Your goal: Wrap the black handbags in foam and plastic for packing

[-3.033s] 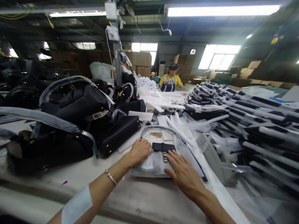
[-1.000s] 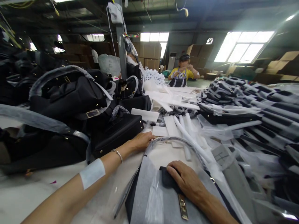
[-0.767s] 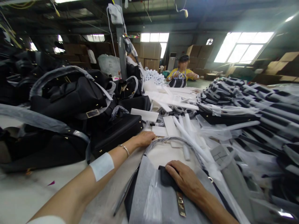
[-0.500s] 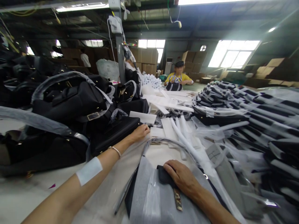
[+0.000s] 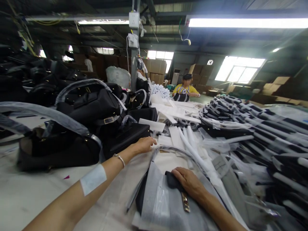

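My left hand (image 5: 144, 145) is stretched forward, fingers slightly apart, beside a small white sheet (image 5: 164, 140); nothing shows in it. In front of me lies a handbag (image 5: 156, 195) covered in greyish wrapping, its wrapped handle (image 5: 176, 149) arching at the far side. My right hand (image 5: 190, 181) rests on this bag, its fingers curled over a black flap (image 5: 171, 180). A gold metal clasp piece (image 5: 185, 202) hangs just below that hand. The right fingertips are partly hidden.
Black handbags (image 5: 89, 106) with wrapped handles crowd the left. White foam tubes (image 5: 191, 136) and strips (image 5: 176, 110) lie ahead. On the right is a heap of wrapped black bags (image 5: 240, 112). Across the table sits a person in yellow (image 5: 185, 88). A post (image 5: 134, 61) stands mid-left.
The view has tilted up and turned slightly left. My left hand's fingers have loosened from a closed shape. My right hand stays on the flap.
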`<state>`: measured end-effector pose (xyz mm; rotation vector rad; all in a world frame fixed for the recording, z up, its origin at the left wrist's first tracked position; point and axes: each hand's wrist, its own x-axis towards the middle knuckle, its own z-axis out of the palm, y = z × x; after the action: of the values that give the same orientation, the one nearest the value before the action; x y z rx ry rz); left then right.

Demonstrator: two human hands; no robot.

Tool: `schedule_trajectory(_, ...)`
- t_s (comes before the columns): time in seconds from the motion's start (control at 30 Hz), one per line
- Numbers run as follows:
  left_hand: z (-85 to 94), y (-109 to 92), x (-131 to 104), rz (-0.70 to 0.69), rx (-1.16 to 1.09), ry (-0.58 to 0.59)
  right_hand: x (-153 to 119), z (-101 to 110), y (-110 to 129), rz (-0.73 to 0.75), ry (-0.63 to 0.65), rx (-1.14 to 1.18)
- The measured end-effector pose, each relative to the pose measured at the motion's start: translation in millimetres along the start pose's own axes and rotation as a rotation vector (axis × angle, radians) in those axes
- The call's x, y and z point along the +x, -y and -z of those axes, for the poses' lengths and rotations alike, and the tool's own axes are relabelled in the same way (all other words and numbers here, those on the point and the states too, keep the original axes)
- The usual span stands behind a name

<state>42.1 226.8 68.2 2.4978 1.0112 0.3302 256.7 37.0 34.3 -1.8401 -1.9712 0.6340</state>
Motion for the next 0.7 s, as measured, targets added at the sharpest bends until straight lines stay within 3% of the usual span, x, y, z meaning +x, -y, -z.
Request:
schedule_trajectory(0.17,-22.7,1,-3,0.044,0.095,0.061,-1,-1,-1,0.015,-0.020,0.016)
schedule_trajectory(0.33,-24.7,-1,6,0.130,0.065,-0.012,-3,-1,-3,0.038,-0.047,0.039)
schedule_trajectory(0.5,-5.9,-4,11,0.184,-0.081,-0.208,-2,0,-3,0.036,-0.032,0.059)
schedule_trajectory(0.7,32.0,-19,10,0.106,-0.381,-0.342,-3,-1,-2,0.029,-0.029,0.065)
